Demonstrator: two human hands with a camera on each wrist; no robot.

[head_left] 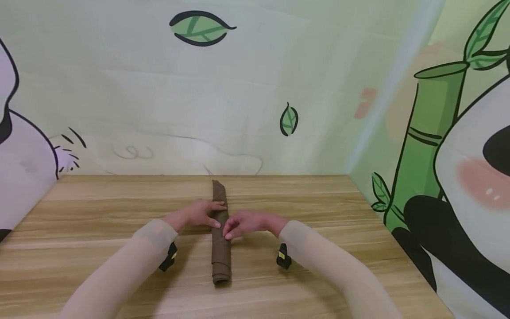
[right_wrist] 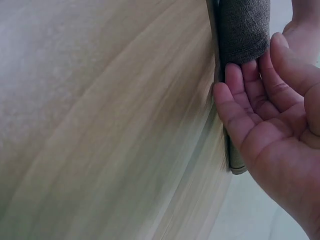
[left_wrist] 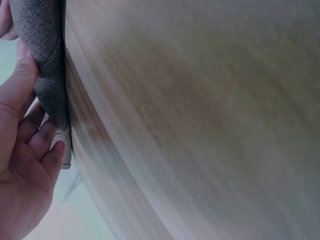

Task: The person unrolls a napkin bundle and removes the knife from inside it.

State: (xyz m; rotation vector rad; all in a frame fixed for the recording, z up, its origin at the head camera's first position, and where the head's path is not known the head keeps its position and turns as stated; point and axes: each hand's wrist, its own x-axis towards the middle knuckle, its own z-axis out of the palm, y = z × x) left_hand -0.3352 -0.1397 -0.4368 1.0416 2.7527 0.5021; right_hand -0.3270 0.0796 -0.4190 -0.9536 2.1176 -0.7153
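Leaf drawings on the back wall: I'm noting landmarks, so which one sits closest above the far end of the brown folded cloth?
The small upright green leaf, low on the wall, right of the brown folded cloth. The large flat-lying leaf sits far higher.

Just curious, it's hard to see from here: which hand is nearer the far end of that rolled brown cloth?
Left. The left hand touches the rolled brown cloth farther up; the right hand touches it nearer the middle.

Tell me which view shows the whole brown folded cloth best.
The head view: the brown cloth lies there full length on the table, with both ends visible. Each wrist view shows only a short stretch of it against that hand's fingers.
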